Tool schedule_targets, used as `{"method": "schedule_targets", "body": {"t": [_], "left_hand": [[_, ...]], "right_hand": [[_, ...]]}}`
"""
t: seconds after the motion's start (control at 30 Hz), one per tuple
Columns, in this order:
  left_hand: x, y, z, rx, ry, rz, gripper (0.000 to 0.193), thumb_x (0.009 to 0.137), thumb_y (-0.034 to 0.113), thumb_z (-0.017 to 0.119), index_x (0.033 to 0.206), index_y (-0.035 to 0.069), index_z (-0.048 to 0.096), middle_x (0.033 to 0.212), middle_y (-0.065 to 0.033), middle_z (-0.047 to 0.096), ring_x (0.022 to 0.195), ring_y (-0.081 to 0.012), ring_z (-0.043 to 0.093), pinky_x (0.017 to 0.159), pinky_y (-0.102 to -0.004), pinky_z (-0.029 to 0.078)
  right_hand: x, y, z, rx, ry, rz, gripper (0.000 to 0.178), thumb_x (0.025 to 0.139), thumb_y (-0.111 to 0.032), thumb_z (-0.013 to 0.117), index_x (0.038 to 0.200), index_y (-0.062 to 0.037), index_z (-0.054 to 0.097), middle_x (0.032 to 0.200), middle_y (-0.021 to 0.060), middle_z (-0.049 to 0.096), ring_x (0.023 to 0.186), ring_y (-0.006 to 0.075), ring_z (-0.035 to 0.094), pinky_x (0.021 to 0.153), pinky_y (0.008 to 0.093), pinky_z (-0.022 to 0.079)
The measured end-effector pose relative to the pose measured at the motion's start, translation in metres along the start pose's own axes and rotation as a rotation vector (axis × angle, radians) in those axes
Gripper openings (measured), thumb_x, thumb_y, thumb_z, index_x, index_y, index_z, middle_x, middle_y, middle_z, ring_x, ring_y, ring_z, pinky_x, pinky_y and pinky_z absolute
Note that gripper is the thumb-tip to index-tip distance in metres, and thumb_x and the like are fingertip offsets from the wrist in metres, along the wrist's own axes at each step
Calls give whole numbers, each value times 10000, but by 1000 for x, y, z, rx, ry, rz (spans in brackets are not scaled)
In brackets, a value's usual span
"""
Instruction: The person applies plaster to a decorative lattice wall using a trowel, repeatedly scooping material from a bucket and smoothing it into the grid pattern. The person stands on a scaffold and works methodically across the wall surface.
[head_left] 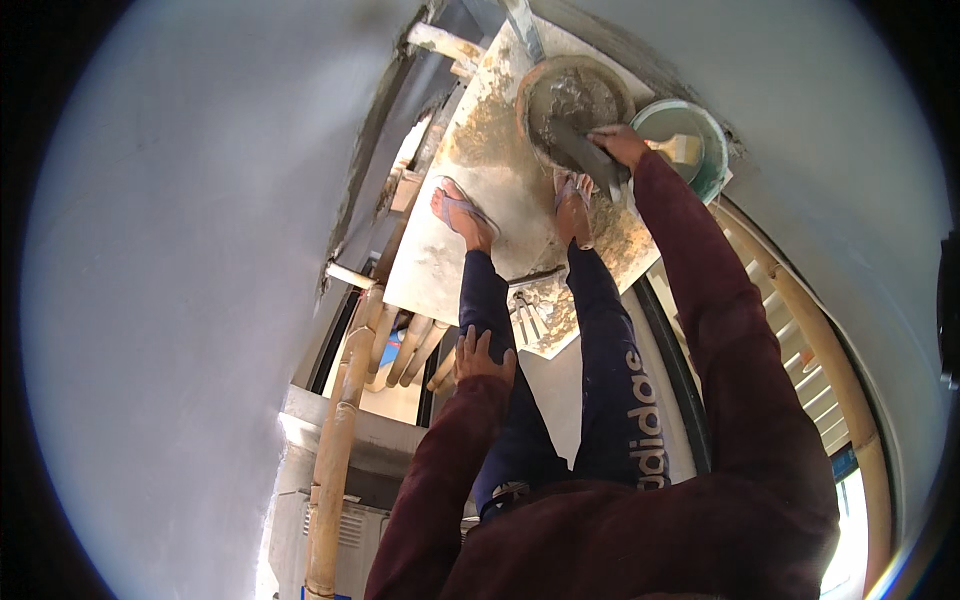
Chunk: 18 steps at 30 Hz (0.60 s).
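SITE CONDITION: NARROW, BRIGHTLY LIT, STAINED UNDERFOOT

A smooth grey wall (170,260) rises left of the left hand (484,358). A second grey wall (800,90) stands right of the right hand (625,145). Underfoot, a pale board (435,265) between the hands shows brown staining. Bamboo poles (341,430) stand beside the left hand, with a vented grey casing (350,528) nearer the body. Right of both hands: a bamboo pole (852,405), white slats (790,335) and a bright opening (848,530).

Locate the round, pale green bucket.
The bucket sits at the head view's upper right, beside the right hand and right of the round, brown-rimmed basin of grey mixture.
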<state>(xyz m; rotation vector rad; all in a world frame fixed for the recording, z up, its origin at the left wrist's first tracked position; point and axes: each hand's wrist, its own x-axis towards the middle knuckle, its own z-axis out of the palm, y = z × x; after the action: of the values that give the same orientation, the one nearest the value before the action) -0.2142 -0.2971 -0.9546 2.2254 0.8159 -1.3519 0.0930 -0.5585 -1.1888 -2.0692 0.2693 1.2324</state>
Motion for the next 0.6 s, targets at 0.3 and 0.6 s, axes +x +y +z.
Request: {"method": "schedule_targets", "body": {"t": [0.3,0.6], "left_hand": [[4,2,10,37,-62,27,567,770,351,650,1275,125,526,1463,-137,330,1389,-329,212,1110,-501,203],[4,1,13,16,-59,6,550,748,381,665,1238,154,559,1454,-115,355,1380,-316,242,1088,-513,233]], "right_hand": [[58,-2,28,-367,-64,-241,393,854,-401,514,1068,-117,682,1091,147,644,1015,326,594,907,400,440],[76,-3,55,-529,74,-126,377,833,-377,531,913,-52,705,1009,184,649,979,346,594,882,426,448]]}}
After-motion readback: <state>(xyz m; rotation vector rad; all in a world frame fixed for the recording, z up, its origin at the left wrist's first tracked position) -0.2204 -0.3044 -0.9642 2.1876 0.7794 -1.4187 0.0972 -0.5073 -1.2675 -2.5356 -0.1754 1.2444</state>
